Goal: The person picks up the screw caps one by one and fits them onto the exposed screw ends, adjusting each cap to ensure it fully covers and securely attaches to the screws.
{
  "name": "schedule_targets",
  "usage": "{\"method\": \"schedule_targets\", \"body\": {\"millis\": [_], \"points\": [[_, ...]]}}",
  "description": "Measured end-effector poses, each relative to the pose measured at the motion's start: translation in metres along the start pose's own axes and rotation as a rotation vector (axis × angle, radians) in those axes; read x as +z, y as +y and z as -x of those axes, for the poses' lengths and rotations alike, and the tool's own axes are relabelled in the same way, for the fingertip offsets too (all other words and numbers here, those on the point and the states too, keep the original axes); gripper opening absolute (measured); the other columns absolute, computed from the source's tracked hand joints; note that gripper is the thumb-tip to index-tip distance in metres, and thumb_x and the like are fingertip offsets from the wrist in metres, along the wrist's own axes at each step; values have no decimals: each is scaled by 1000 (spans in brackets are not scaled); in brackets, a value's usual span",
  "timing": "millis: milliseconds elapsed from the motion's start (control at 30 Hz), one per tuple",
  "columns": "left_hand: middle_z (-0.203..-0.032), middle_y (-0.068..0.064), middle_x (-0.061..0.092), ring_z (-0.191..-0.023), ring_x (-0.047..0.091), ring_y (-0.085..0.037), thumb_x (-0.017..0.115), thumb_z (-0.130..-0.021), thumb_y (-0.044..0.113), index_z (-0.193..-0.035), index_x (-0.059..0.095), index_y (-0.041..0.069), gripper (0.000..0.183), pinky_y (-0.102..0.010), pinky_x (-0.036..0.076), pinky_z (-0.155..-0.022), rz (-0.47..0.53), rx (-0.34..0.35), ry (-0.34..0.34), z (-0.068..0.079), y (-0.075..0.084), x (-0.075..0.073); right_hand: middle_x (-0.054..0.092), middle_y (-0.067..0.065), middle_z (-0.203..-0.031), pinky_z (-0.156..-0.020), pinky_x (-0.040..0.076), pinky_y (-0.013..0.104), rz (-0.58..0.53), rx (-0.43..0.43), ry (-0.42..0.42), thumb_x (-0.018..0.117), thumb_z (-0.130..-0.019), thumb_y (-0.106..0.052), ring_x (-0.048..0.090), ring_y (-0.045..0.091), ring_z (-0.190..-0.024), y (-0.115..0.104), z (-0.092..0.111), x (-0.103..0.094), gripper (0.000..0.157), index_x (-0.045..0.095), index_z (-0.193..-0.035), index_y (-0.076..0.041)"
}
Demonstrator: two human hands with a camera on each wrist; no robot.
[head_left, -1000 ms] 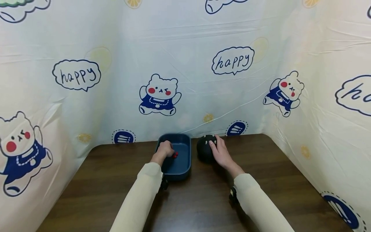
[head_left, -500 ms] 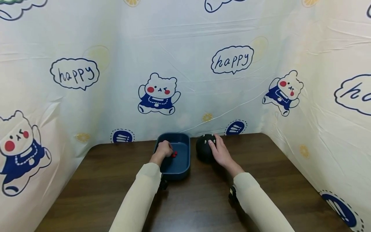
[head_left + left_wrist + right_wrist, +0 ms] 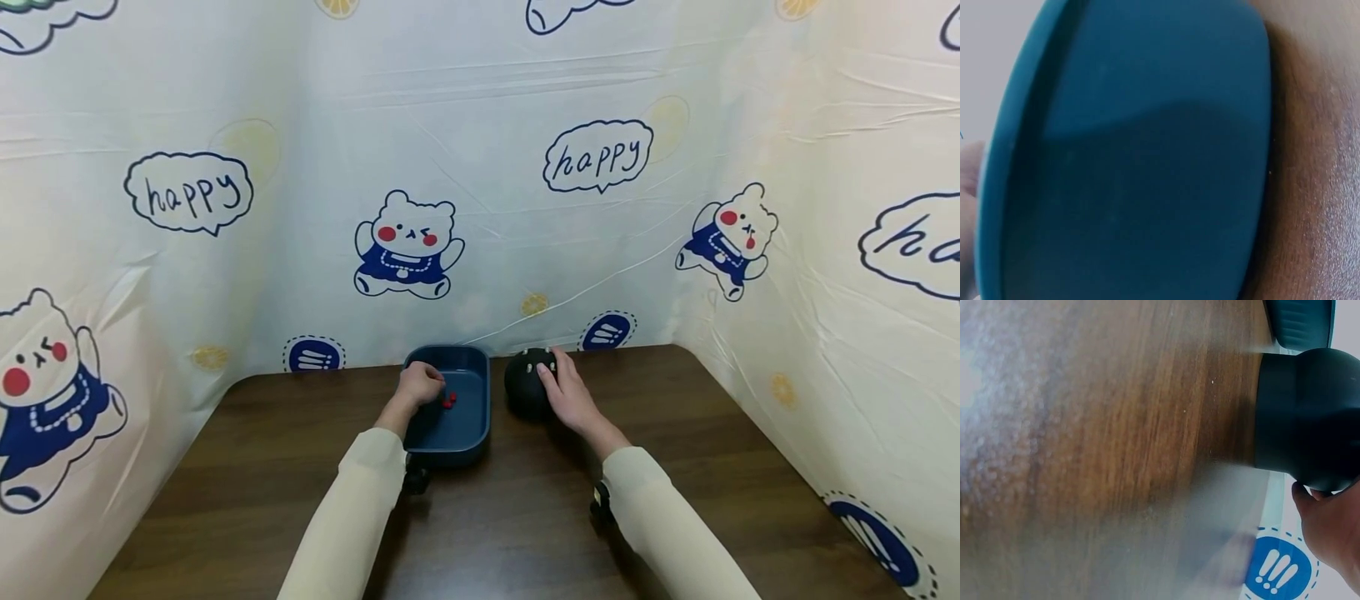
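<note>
My left hand (image 3: pixel 420 384) is over the left side of a blue rectangular tray (image 3: pixel 486 417), its fingers bent downward. Several small red pieces (image 3: pixel 449 401) lie in the tray beside it. The fingertips are hidden, so I cannot tell whether they pinch a piece. In the left wrist view the tray's outer wall (image 3: pixel 1147 156) hides most of that hand (image 3: pixel 969 225). My right hand (image 3: pixel 573 397) grips the right side of a black ball-shaped thing (image 3: pixel 527 392) with small pale dots on top. It stands on a short cylindrical base, as the right wrist view shows.
The brown wooden table (image 3: pixel 510 525) carries the tray and the black ball-shaped thing side by side near its back edge. Close behind and at both sides hangs a pale printed sheet (image 3: pixel 495 167). The tray (image 3: pixel 1302 325) is just beyond the ball-shaped thing in the right wrist view.
My left hand has shifted slightly left, away from the red pieces, and more of the tray floor shows. The right hand keeps its grip on the ball-shaped thing. The head view has drifted slightly.
</note>
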State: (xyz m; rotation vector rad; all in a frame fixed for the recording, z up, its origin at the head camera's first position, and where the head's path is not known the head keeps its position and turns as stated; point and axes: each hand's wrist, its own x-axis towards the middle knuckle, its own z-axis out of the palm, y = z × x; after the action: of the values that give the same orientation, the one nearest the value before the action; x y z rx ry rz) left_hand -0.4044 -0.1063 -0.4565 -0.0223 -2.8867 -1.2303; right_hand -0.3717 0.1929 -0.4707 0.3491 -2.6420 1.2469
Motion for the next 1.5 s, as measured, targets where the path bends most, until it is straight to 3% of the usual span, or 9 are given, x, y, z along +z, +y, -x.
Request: {"method": "schedule_targets", "body": {"millis": [233,433,900,1133,1267,1500], "points": [[-111,-20,69,-94,69,-29,65,-100,9,-111,72,-4,18,-46,56,-90,143,-19,-52,4,0,-2,25,19,-163,-119,27,59,1,16,-9,37,-111,-45,35,39,-146,1,2,-1,62,22,-160,-11],[-112,-19,70,-98,72,-30,64,-102,11,-113,70,-3,19,-49,54,-97,208,-37,-70,6,1,-1,24,19,-164,-119,26,59,-8,19,-8,36,-110,-47,33,39,-147,3,4,0,63,21,-160,-11],[-105,-14,70,-91,69,-25,63,-102,13,-109,72,1,16,-43,57,-90,237,-11,-47,10,5,-2,24,19,-163,-119,26,59,-10,16,-1,36,-111,-46,33,38,-147,4,4,1,62,22,-160,-10],[-108,-14,70,-99,69,-30,62,-103,15,-109,73,4,17,-45,57,-91,272,5,-44,12,13,-5,25,20,-163,-120,26,58,0,8,8,36,-111,-46,33,39,-147,4,2,2,63,22,-160,-10],[-106,-12,71,-95,67,-27,62,-103,17,-109,74,6,16,-42,57,-88,286,8,-33,11,18,-5,26,21,-163,-119,27,58,7,-1,15,36,-111,-45,34,39,-147,3,2,2,62,23,-160,-8],[-103,-12,71,-91,66,-26,63,-103,17,-109,75,7,16,-34,57,-81,309,75,-13,9,26,-4,29,24,-161,-117,29,61,8,-39,47,37,-111,-42,36,43,-144,2,0,3,62,26,-158,-4]]}}
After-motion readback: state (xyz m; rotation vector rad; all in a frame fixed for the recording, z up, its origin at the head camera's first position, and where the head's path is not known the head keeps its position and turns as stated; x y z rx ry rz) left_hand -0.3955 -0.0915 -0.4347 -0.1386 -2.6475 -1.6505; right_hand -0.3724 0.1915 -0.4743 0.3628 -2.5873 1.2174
